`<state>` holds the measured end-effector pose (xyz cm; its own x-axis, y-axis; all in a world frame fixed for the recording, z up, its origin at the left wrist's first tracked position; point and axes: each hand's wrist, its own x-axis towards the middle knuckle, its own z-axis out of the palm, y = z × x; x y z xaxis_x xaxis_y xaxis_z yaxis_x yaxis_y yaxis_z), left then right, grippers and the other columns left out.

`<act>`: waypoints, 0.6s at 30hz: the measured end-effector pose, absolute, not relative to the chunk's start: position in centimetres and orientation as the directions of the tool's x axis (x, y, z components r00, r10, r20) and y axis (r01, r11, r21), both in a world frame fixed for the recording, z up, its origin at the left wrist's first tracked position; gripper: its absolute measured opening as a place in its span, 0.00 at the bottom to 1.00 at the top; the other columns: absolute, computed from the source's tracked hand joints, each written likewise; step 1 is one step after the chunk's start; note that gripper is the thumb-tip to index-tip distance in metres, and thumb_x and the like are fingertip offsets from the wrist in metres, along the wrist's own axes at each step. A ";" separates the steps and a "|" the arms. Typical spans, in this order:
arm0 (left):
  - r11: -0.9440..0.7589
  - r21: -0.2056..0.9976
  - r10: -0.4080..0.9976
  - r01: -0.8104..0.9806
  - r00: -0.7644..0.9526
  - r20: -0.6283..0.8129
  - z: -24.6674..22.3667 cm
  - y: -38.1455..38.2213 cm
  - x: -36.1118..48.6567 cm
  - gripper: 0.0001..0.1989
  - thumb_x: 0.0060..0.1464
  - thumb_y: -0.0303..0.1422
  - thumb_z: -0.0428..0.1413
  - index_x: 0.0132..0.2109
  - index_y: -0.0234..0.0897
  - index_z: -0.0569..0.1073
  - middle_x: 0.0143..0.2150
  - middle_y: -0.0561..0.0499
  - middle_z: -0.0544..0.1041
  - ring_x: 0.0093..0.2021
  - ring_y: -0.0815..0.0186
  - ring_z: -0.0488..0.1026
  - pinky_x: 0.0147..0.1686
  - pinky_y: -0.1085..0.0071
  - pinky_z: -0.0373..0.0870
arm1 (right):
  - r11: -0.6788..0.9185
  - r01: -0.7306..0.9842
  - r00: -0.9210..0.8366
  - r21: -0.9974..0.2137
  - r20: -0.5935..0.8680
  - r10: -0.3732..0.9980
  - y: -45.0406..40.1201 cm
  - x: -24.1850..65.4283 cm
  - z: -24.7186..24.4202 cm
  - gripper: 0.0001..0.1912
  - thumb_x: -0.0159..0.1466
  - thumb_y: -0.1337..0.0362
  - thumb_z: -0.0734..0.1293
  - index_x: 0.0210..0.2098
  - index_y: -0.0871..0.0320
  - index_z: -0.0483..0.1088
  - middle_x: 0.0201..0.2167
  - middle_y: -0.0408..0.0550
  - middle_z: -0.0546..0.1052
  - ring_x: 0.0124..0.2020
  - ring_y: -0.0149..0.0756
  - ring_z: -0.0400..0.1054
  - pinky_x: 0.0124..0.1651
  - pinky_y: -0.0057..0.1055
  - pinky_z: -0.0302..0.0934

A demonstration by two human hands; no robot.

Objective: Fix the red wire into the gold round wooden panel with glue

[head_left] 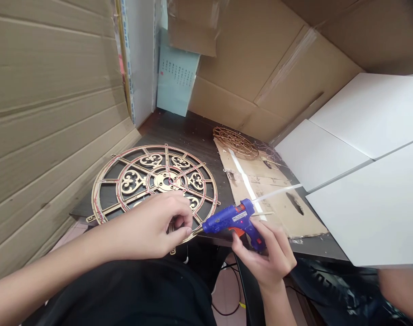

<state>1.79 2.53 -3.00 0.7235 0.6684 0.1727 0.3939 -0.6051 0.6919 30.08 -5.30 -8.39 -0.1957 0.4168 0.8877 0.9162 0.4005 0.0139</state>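
Observation:
A round golden openwork frame (167,181) with scroll ornaments and thin red wires lies on the dark table. My left hand (165,222) is over its near edge, thumb and fingers pressed together; anything between them is too small to make out. My right hand (269,253) holds a blue glue gun (228,218) by its handle, fingers wrapped round it near the orange trigger. The gun's nozzle points left and is close to my left fingertips at the frame's rim. A clear glue stick (277,194) sticks out of the gun's back.
Right of the frame lies a cardboard sheet (277,181) with a white strip, a thin stick and a brown round lattice (236,142). Cardboard walls and white panels (372,199) surround the dark table (192,129). Another person's arm (403,290) shows at lower right.

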 end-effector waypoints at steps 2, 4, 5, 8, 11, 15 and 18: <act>-0.605 0.689 0.671 0.400 0.722 0.170 -3.1 2.5 1.8 0.06 0.55 0.27 0.58 0.30 0.39 0.74 0.29 0.54 0.73 0.34 0.67 0.68 0.35 0.69 0.62 | 0.401 0.916 -0.192 0.010 0.889 0.415 -5.4 30.1 -8.5 0.23 0.58 0.68 0.79 0.52 0.56 0.75 0.38 0.51 0.80 0.35 0.43 0.76 0.39 0.40 0.75; -0.605 0.686 0.673 0.403 0.720 0.171 -3.1 2.5 1.8 0.06 0.54 0.27 0.58 0.29 0.39 0.73 0.29 0.54 0.73 0.33 0.67 0.67 0.35 0.69 0.62 | 0.403 0.915 -0.193 0.012 0.890 0.413 -5.5 30.1 -8.5 0.23 0.58 0.68 0.79 0.52 0.56 0.75 0.38 0.51 0.80 0.35 0.44 0.76 0.39 0.41 0.75; -0.605 0.686 0.673 0.404 0.719 0.171 -3.1 2.5 1.8 0.06 0.54 0.28 0.58 0.29 0.39 0.73 0.29 0.55 0.72 0.33 0.68 0.67 0.35 0.69 0.62 | 0.403 0.915 -0.196 0.015 0.890 0.412 -5.5 30.1 -8.5 0.23 0.58 0.68 0.79 0.53 0.56 0.75 0.38 0.51 0.80 0.35 0.44 0.77 0.39 0.41 0.75; -0.600 0.690 0.675 0.405 0.719 0.165 -3.1 2.5 1.8 0.06 0.55 0.28 0.58 0.29 0.39 0.72 0.29 0.55 0.72 0.33 0.68 0.66 0.35 0.69 0.62 | 0.402 0.915 -0.213 0.036 0.890 0.403 -5.5 30.1 -8.5 0.23 0.59 0.69 0.79 0.53 0.56 0.75 0.39 0.52 0.81 0.35 0.44 0.77 0.39 0.41 0.76; -0.597 0.695 0.673 0.401 0.722 0.161 -3.1 2.5 1.8 0.07 0.55 0.28 0.57 0.29 0.39 0.72 0.29 0.56 0.72 0.34 0.68 0.66 0.36 0.70 0.62 | 0.397 0.915 -0.230 0.066 0.896 0.380 -5.3 30.1 -8.5 0.25 0.58 0.67 0.79 0.54 0.55 0.75 0.38 0.51 0.81 0.34 0.45 0.78 0.38 0.42 0.76; -0.590 0.701 0.678 0.402 0.718 0.158 -3.1 2.5 1.8 0.06 0.54 0.28 0.57 0.29 0.39 0.72 0.29 0.55 0.72 0.34 0.68 0.66 0.36 0.69 0.62 | 0.379 0.921 -0.238 0.092 0.901 0.361 -5.2 30.2 -8.4 0.25 0.57 0.68 0.79 0.54 0.55 0.75 0.36 0.50 0.80 0.33 0.44 0.77 0.36 0.41 0.76; -0.587 0.706 0.678 0.395 0.717 0.162 -3.1 2.5 1.8 0.07 0.53 0.27 0.58 0.28 0.38 0.71 0.29 0.55 0.71 0.33 0.68 0.66 0.35 0.69 0.62 | 0.367 0.925 -0.238 0.099 0.903 0.358 -5.4 30.3 -8.3 0.26 0.57 0.68 0.79 0.54 0.57 0.76 0.36 0.51 0.80 0.32 0.44 0.76 0.34 0.41 0.75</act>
